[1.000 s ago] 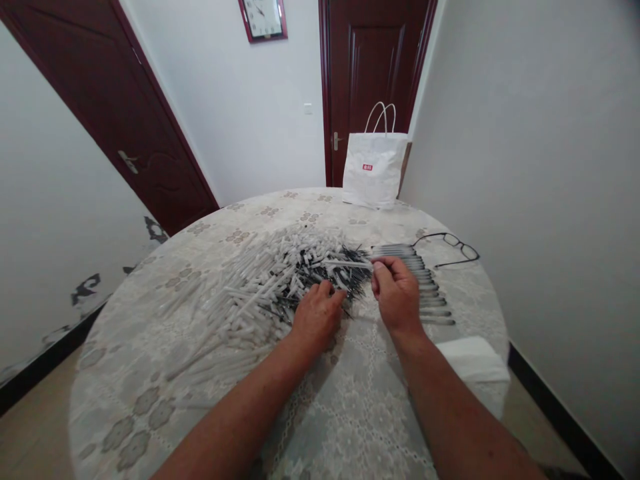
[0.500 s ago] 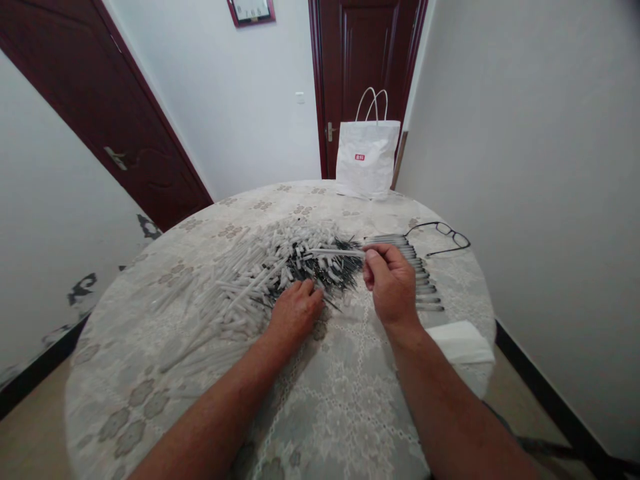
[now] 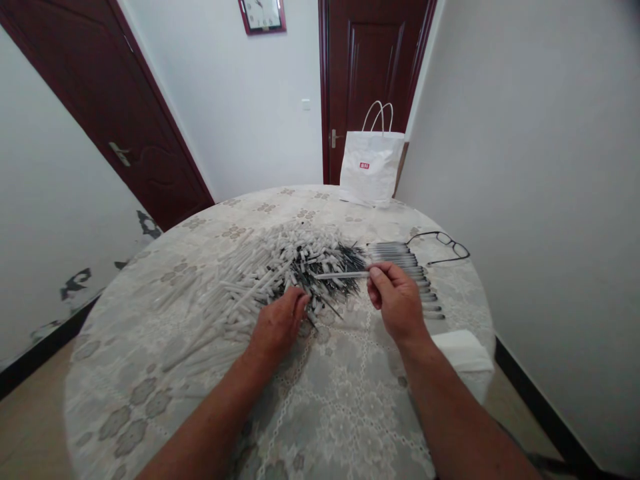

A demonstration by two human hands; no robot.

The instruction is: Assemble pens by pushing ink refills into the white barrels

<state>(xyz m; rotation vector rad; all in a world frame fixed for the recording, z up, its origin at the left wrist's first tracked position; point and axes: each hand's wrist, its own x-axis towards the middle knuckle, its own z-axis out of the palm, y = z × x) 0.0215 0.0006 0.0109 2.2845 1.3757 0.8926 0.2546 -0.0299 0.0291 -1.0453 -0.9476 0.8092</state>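
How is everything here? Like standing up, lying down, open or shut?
Right hand: pinching a slim tube
Slim tube: held sideways
Left hand: curled at the pile's edge; grip hidden
Pile: loose, jumbled
Row of tubes: lined up, lying flat
Glasses: unfolded, lying down
White bag: standing, handles up
White cloth or paper: lying flat
Doors: look shut
Clock: hanging, top cut off

Whitish on the held tube (image 3: 343,275). Mottled white, grey and black over the heap of parts (image 3: 245,287); grey with black tips along the row of tubes (image 3: 395,253). Grey-brown flowers on pale grey across the tablecloth (image 3: 345,427). White with a red label (image 3: 365,166) on the bag (image 3: 370,183); black on the spectacles (image 3: 454,244); dark red on 2 doors (image 3: 370,60).
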